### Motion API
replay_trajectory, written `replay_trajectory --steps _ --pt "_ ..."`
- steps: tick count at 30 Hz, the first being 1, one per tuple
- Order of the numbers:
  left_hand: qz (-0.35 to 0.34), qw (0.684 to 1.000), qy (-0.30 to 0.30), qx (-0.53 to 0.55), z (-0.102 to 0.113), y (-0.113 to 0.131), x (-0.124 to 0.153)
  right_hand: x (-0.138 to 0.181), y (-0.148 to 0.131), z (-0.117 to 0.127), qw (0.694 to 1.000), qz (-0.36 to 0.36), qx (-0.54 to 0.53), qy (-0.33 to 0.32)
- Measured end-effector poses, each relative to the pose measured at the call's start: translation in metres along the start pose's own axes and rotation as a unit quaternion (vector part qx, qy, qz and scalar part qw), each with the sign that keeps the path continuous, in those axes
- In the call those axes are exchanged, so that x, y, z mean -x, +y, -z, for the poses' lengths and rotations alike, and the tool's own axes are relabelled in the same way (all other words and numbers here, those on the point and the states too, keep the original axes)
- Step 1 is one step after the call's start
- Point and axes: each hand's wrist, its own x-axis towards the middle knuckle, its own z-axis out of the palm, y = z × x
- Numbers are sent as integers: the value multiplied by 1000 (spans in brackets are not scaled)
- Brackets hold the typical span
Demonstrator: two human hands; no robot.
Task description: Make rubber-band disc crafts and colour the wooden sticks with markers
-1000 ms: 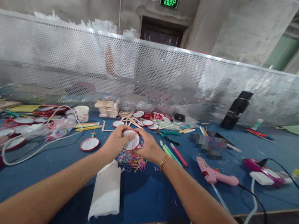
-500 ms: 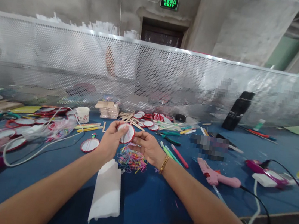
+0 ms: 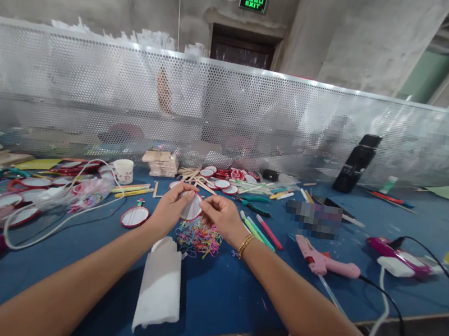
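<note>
A round white lid with a red rim (image 3: 191, 208) is held up above the table between my two hands. Thin lines run across its pale face; what they are is too small to tell. My left hand (image 3: 173, 206) is closed on the lid's left side, thumb over the face. At the right edge, my right hand (image 3: 221, 216) pinches the rim between thumb and fingers, its fingertips partly hidden. Just below lies a heap of coloured rubber bands (image 3: 199, 239). Another red-rimmed lid (image 3: 134, 217) rests flat to the left, with a small coloured piece at its top.
Folded white paper (image 3: 161, 288) lies near the front edge. To the right are felt pens (image 3: 254, 232), green-handled pliers (image 3: 255, 204), a pink glue gun (image 3: 324, 262) with its cord, and a black bottle (image 3: 356, 163). A paper cup (image 3: 123, 171) and wooden sticks (image 3: 160, 163) stand behind.
The lid has tilted and dropped slightly in my hands. My right hand's fingers have drawn in from a looser spread to a pinch at its right edge.
</note>
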Motion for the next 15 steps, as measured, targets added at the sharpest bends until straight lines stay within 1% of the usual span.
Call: replay_trajectory --steps 4,8,15 --pt "-32 997 4 -74 4 -4 -3 1 0 -4 1000 4 -5 -6" --pt "-78 984 -3 -158 6 -4 -4 2 -1 -5 1000 15 -5 18" --pt "-125 964 -17 -233 6 -1 -2 4 0 -7 999 24 24 39"
